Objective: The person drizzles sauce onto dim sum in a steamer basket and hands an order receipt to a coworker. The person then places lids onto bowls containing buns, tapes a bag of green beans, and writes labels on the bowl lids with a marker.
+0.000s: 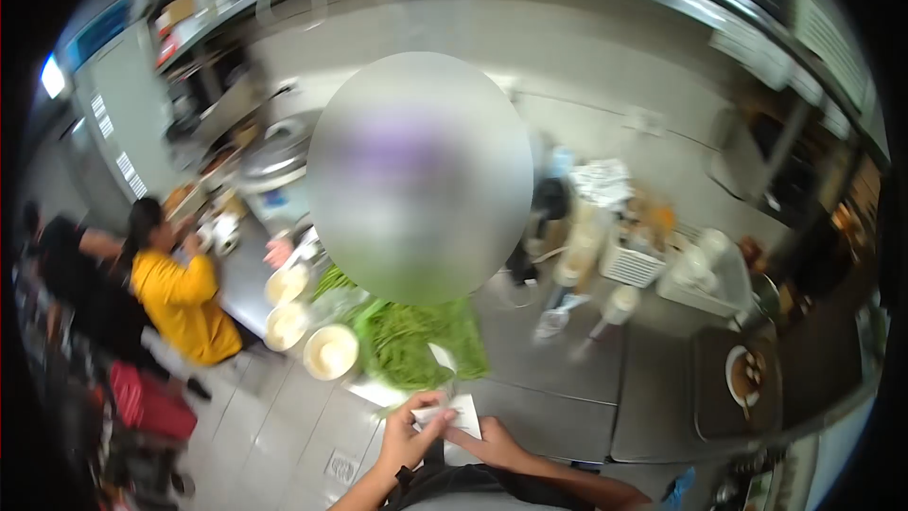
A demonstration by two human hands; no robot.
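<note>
Both of my hands are together at the bottom centre, close to my body. My left hand (413, 431) has its fingers closed on a small white sheet (463, 414). From the right, my right hand (492, 443) grips the same sheet near its lower edge. Just beyond them lies a heap of green vegetables (407, 341) on a green bag, with a white piece on its near side. A blurred disc hides the area above the vegetables.
Pale bowls (331, 352) stand left of the vegetables. A white basket (634, 265) and a plastic tub (705, 274) are at the right. A plate (736, 377) lies far right. A person in yellow (180, 289) and another in black (71, 274) stand left.
</note>
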